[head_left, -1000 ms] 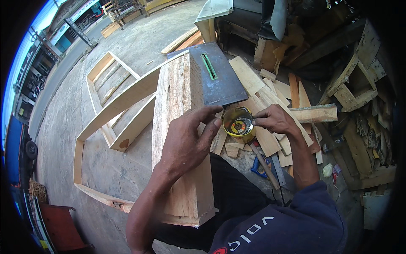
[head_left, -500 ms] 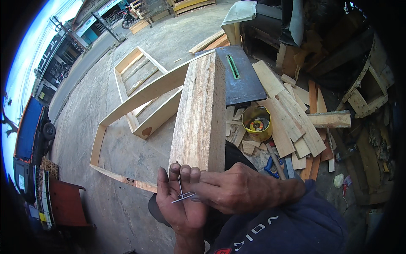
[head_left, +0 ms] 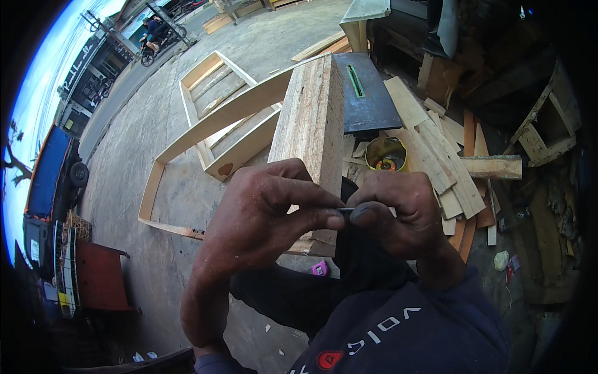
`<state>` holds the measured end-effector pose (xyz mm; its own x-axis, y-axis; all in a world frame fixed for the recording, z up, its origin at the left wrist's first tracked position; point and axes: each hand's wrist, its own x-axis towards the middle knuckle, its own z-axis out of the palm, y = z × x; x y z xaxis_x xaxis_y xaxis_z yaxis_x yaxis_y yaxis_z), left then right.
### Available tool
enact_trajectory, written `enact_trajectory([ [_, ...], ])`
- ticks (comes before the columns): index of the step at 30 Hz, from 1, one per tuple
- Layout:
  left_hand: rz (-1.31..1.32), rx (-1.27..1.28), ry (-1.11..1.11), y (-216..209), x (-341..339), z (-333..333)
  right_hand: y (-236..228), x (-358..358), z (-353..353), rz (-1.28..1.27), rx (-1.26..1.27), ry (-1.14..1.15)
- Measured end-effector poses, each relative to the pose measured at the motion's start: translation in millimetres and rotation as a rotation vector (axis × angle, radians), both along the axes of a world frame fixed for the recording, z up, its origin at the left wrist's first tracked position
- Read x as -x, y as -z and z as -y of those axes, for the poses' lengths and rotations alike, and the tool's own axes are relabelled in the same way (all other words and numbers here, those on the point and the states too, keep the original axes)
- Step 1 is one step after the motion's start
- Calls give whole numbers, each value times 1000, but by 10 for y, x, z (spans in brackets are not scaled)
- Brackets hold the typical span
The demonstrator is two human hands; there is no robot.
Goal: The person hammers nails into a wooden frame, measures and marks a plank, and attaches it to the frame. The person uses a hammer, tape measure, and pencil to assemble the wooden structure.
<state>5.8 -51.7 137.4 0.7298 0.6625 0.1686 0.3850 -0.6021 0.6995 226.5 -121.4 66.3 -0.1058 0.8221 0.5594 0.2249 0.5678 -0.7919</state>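
Observation:
A thin metal nail (head_left: 344, 210) is stretched between my two hands in front of me. My left hand (head_left: 265, 212) pinches one end between thumb and forefinger, and its other fingers are curled out of sight. At the opposite end, the thumb and forefinger of my right hand (head_left: 398, 209) close on the nail too. Just beyond and beneath the hands, a thick pale wooden beam (head_left: 308, 112) points away from me, its near end partly covered by my left hand. A long thin-board wooden frame (head_left: 230, 113) extends leftward from the beam.
A second wooden frame (head_left: 204, 68) lies farther left. Past the beam sits a dark blue metal table (head_left: 377, 109) with a green-edged slot. A yellow tin (head_left: 386, 149) and scrap boards (head_left: 448, 168) are on the right. A purple tape measure (head_left: 319, 268) lies on the floor.
My left hand has turned from palm-up, with nails lying in it, to a pinch. Both hands have risen over the beam's near end and now grip one nail. A motorcycle rider has appeared on the road.

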Motion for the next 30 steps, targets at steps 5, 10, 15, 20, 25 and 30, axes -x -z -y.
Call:
enact_trajectory([
  [5, -64, 73, -74, 60, -116, -206, 1441, -764, 109, 254, 555, 542],
  [10, -302, 64, -19, 179, -241, -372, 3279, -1314, 928, 1032, 1154, 935],
  [15, -460, 21, 29, 269, -399, -509, 3969, -1491, 1401, 802, 1072, 782],
  [20, -561, 0, 43, 351, -457, -628, 3738, -1382, 1265, 665, 1161, 809],
  [25, -495, 48, 47, 428, -409, -650, 2819, -1198, 1409, 291, 1297, 642],
  [30, -523, 10, 87, 431, -397, -658, 2043, -851, 1524, 347, 991, 624],
])
